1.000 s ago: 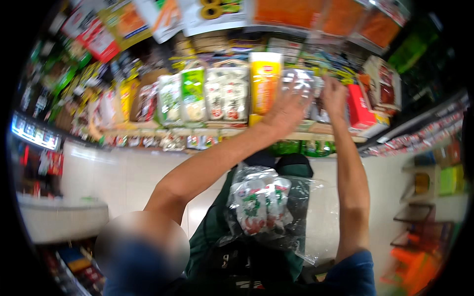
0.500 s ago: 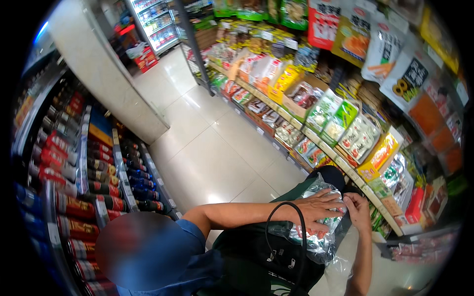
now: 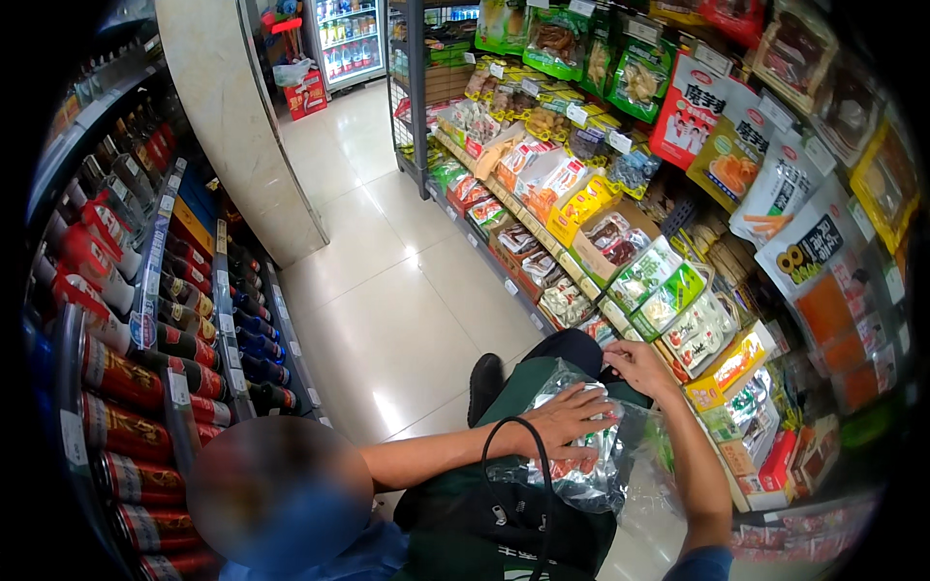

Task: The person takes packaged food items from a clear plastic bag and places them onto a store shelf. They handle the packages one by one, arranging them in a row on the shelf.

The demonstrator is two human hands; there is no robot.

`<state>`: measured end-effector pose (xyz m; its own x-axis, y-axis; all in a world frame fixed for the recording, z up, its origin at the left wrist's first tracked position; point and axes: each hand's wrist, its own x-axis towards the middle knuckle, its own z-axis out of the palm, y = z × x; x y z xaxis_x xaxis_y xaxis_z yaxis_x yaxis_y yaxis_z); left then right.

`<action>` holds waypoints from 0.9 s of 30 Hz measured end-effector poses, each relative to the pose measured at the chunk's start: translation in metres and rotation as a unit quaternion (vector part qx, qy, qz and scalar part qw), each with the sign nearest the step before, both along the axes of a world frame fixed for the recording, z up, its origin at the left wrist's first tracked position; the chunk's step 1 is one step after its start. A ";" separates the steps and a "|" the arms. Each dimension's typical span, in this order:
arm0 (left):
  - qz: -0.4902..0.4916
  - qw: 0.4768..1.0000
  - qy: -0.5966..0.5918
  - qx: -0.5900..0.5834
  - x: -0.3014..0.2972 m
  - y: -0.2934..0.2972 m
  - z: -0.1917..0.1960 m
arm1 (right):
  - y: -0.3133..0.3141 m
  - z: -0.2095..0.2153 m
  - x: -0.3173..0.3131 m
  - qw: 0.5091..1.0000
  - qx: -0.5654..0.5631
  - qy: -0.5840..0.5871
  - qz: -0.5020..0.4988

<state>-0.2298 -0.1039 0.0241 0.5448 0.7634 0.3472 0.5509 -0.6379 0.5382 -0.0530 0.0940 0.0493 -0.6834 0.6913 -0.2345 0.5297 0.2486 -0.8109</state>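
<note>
A clear plastic bag (image 3: 605, 489) with silver, red and green packets inside lies over the dark green cloth (image 3: 528, 382) on my lap. My left hand (image 3: 572, 423) rests flat on the bag, its fingers spread. Just beyond the bag, beside the dark knee (image 3: 572, 347) and the shelf edge, is my right hand (image 3: 641, 370). Its thumb and fingertips are pinched together; whatever they may hold is too small to make out. A black cord (image 3: 511, 422) loops up from a black bag (image 3: 455, 508) near my left wrist.
On the right, shelves (image 3: 523, 198) carry packaged snacks, with pouches (image 3: 693, 107) hanging above. Bottles and red cans (image 3: 131, 421) fill the left shelves. A pillar (image 3: 237, 126) stands ahead on the tiled floor (image 3: 373, 300), and a drinks fridge (image 3: 349, 44) is farther back.
The view has shifted, with the bag and my left hand now lower and farther left in it. My right hand has moved from the bag's right edge to near the knee, still pinched.
</note>
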 end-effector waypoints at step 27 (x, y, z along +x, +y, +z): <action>0.395 0.903 0.019 -0.170 -0.137 -0.025 -0.012 | 0.330 -0.079 -0.573 0.855 0.499 -0.130 0.057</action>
<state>-0.3671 -0.1288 0.0125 -0.2086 0.9779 0.0115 0.7840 0.1602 0.5998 -0.6265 0.4239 -0.0293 -0.7747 0.5676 0.2787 0.5855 0.8103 -0.0225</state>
